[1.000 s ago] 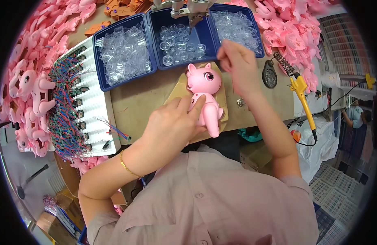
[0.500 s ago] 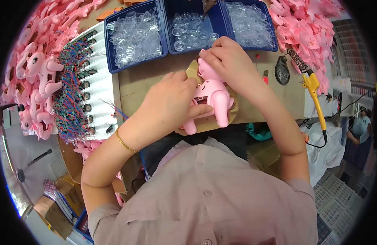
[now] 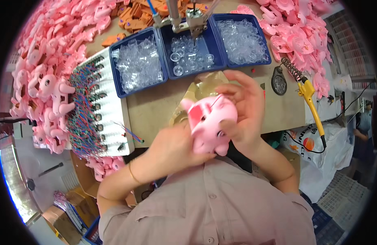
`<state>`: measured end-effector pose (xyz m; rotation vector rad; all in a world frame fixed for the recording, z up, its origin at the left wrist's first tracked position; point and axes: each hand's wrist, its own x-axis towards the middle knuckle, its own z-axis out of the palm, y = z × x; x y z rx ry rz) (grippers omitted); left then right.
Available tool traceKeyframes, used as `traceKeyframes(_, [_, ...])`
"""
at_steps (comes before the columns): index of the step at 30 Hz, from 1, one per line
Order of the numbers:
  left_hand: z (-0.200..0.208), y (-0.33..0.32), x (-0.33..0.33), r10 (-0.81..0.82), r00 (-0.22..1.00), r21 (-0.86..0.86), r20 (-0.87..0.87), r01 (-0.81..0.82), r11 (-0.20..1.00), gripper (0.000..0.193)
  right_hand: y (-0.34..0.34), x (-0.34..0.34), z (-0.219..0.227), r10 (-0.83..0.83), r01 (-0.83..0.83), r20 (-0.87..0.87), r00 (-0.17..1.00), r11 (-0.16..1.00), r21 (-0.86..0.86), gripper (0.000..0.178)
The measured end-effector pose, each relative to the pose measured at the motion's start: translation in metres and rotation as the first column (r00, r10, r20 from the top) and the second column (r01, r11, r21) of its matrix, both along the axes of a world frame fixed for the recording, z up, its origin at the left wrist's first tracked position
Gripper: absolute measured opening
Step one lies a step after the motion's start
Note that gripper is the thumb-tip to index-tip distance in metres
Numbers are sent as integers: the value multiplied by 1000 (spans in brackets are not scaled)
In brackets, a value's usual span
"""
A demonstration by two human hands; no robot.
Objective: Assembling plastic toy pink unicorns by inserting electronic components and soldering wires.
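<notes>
A pink plastic toy animal [image 3: 212, 130] is held between both hands close to my shirt front, its head end turned up toward me. My left hand [image 3: 172, 145] is closed on its left and lower side, thumb along the bottom. My right hand [image 3: 249, 110] curls round the other side, fingers bent against the pink shell. A dark slit or thin line shows on the toy's top, beside a deeper pink patch. Right behind the toy lies a tan holding block [image 3: 194, 90] with hollows, partly hidden by the toy and hands.
Blue bins [image 3: 166, 73] of clear plastic parts stand behind, under a metal machine head [image 3: 194, 20]. At left, wired parts [image 3: 86, 110] lie on a white corrugated tray [image 3: 115, 106]. Pink shells [image 3: 294, 36] are heaped on both sides. A yellow-handled tool [image 3: 309, 92] hangs at right.
The toy has left the tan block and come nearer my body, turned so its head end faces up. Both hands moved with it. The view has shifted, showing the machine head and orange parts.
</notes>
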<state>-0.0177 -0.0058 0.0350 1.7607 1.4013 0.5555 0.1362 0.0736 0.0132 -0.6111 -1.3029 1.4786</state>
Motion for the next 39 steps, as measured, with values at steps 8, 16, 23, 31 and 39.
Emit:
traceKeyframes(8, [18,-21,9,264,944,378,-196,-176,909,52,-4,5,56,210,-216,83,974,973,79,67])
traceKeyframes(16, [11,-24,23,277,938,473,-210,-151,868,46,-11,8,68,-8,-42,178,984,959,279,63])
traceKeyframes(23, [-4,-20,28,289,953,452,-87,-221,864,37,-8,-4,51,-77,52,144,987,983,175,54])
traceKeyframes(31, [27,-7,8,149,984,227,-96,-124,966,40,17,18,69,412,-418,391,823,905,-74,72])
traceKeyframes(39, [34,-20,-45,147,921,49,361,-177,983,91,27,32,29,163,-130,196,967,977,-171,106])
